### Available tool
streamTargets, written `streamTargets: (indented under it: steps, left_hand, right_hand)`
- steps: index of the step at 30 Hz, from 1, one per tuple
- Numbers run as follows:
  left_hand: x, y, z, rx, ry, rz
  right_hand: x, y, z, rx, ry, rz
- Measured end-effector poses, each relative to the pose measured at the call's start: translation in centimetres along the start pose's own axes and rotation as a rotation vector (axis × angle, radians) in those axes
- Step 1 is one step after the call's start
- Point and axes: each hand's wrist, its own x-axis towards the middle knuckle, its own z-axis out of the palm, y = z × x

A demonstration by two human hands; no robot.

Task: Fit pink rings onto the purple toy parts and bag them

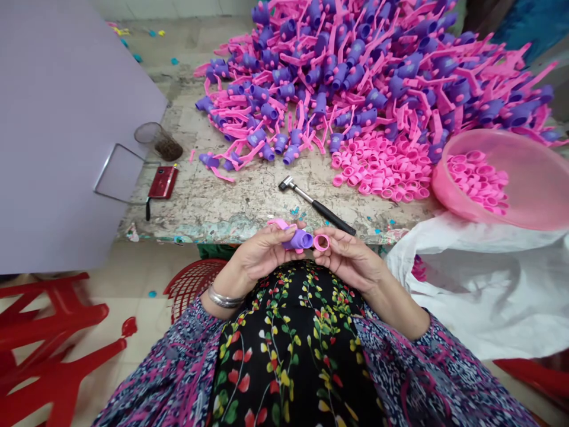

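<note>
My left hand [265, 252] is closed around a purple plastic body with pink arms [299, 239], its round open end facing right. Between the fingertips of my right hand [349, 255] is a small pink ring [320, 242], held right beside that opening. A narrow gap seems to part the ring from the purple piece. Just beyond my hands a small hammer [317, 204] with a black handle lies on the worn table [249, 196]. Loose pink rings [384, 169] form a heap behind the hammer, to the right.
A large pile of purple-and-pink pieces [338, 71] covers the table's back. A pink bowl [533, 184] with rings stands at right, above a white sack [484, 284]. At left are a glass [166, 145], a red phone-like device [163, 182] and red plastic chairs [48, 332].
</note>
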Motion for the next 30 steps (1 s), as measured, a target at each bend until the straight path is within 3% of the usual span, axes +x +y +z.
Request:
streamTargets:
  steps: [17,23,30]
  left_hand:
    - [0.1,-1.6,0.9,0.196,0.201,0.292]
    - [0.2,-2.6,0.8,0.526,0.295,0.481]
    - [-0.1,-2.9,1.1,1.009,0.367,0.709]
  right_hand:
    - [-0.1,1.0,0.7,-0.069,0.185,-0.125]
    - [0.1,1.9,0.8,-0.124,0.289,-0.220]
    - [0.7,2.4,0.6,-0.102,0.348,-0.232]
